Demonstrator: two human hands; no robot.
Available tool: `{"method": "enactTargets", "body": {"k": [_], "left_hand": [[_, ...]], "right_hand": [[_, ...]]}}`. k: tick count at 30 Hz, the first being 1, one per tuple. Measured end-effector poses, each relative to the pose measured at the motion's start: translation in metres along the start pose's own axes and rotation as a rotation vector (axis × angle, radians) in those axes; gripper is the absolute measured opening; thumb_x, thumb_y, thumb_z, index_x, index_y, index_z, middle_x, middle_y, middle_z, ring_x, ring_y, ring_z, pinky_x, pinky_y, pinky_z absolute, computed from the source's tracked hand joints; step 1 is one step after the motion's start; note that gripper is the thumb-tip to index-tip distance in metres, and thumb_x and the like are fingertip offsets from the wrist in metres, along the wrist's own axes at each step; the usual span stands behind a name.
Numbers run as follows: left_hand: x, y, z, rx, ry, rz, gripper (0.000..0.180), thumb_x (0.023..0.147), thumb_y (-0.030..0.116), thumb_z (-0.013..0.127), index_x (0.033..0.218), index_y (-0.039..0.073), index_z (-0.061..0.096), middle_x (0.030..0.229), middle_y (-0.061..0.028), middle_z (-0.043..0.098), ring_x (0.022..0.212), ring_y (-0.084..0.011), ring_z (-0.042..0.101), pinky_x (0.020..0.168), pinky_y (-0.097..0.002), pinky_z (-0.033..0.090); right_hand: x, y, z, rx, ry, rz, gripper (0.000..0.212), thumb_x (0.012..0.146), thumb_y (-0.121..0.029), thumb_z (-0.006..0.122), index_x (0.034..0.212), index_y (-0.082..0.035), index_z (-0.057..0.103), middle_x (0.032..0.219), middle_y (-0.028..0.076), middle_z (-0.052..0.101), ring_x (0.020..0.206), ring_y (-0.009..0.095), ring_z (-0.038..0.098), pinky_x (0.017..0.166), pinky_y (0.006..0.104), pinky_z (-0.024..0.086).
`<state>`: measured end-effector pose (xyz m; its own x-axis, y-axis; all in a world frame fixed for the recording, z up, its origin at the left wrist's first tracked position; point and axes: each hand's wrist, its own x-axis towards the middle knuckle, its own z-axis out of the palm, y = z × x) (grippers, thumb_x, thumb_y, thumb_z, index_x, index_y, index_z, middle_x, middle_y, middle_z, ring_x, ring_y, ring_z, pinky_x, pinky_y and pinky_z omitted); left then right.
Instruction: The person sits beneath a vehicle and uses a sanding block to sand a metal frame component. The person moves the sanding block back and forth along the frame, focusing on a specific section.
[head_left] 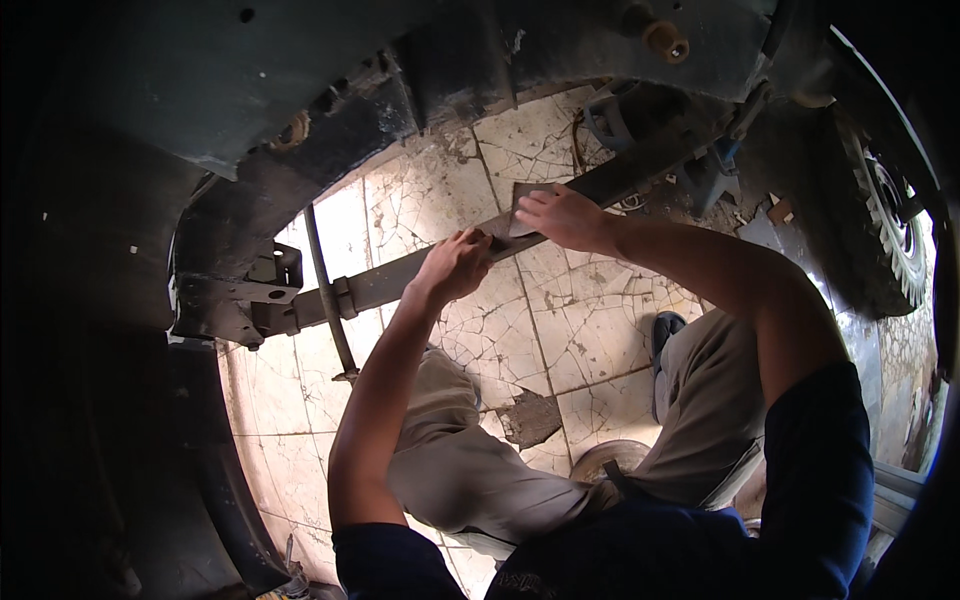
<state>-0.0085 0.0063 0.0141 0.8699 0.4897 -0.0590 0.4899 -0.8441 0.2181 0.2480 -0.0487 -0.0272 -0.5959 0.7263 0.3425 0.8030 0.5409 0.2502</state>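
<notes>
Nothing I can read from here, faint lettering (522,582) on the dark blue shirt (630,550) (too dim for me)

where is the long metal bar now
In the head view, the long metal bar slants across the upper middle, its right end higher in the picture, with the left hand and right hand on it and cracked floor tiles below.
</notes>
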Motion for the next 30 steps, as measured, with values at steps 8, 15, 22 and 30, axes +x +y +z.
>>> {"method": "enactTargets", "body": {"k": [8, 15, 22, 30], "left_hand": [[-0.002, -0.003, 0.003, 0.045, 0.024, 0.023, 0.035, 0.089, 0.023, 0.063, 0.119, 0.007, 0.057, 0.12, -0.0118, 0.057, 0.11, -0.0331, 0.057, 0.089, -0.0427, 0.05], [-0.001, -0.003, 0.001, 0.017, 0.013, 0.027, 0.04, 0.09, 0.024, 0.062, 0.125, 0.005, 0.057, 0.122, -0.0119, 0.057, 0.112, -0.0331, 0.057, 0.09, -0.0425, 0.05], [-0.004, -0.004, -0.002, 0.008, -0.048, -0.013, 0.041, 0.089, 0.015, 0.059, 0.128, 0.004, 0.056, 0.127, -0.012, 0.056, 0.115, -0.0326, 0.055, 0.094, -0.0405, 0.05], [0.0, -0.003, 0.001, 0.021, -0.038, 0.018, 0.041, 0.089, 0.016, 0.058, 0.128, 0.003, 0.055, 0.126, -0.012, 0.057, 0.116, -0.032, 0.055, 0.095, -0.0405, 0.049]], "right_hand": [[0.012, 0.002, -0.024, 0.307, -0.253, -0.238, 0.039, 0.087, -0.018, 0.057, 0.125, -0.011, 0.059, 0.127, 0.006, 0.06, 0.119, 0.019, 0.056, 0.095, 0.0374, 0.046], [-0.013, 0.022, -0.008, 0.07, -0.125, 0.051, 0.029, 0.088, -0.016, 0.052, 0.115, -0.012, 0.061, 0.122, 0.007, 0.059, 0.117, 0.023, 0.055, 0.095, 0.0458, 0.046], [0.028, -0.028, -0.042, 0.44, -0.324, -0.351, 0.022, 0.093, -0.011, 0.048, 0.11, -0.011, 0.063, 0.103, 0.005, 0.064, 0.1, 0.023, 0.062, 0.091, 0.0398, 0.046], [-0.005, 0.028, -0.015, 0.195, -0.182, 0.096, 0.032, 0.09, -0.015, 0.053, 0.121, -0.011, 0.061, 0.121, 0.007, 0.063, 0.114, 0.022, 0.059, 0.097, 0.0426, 0.046]]}}
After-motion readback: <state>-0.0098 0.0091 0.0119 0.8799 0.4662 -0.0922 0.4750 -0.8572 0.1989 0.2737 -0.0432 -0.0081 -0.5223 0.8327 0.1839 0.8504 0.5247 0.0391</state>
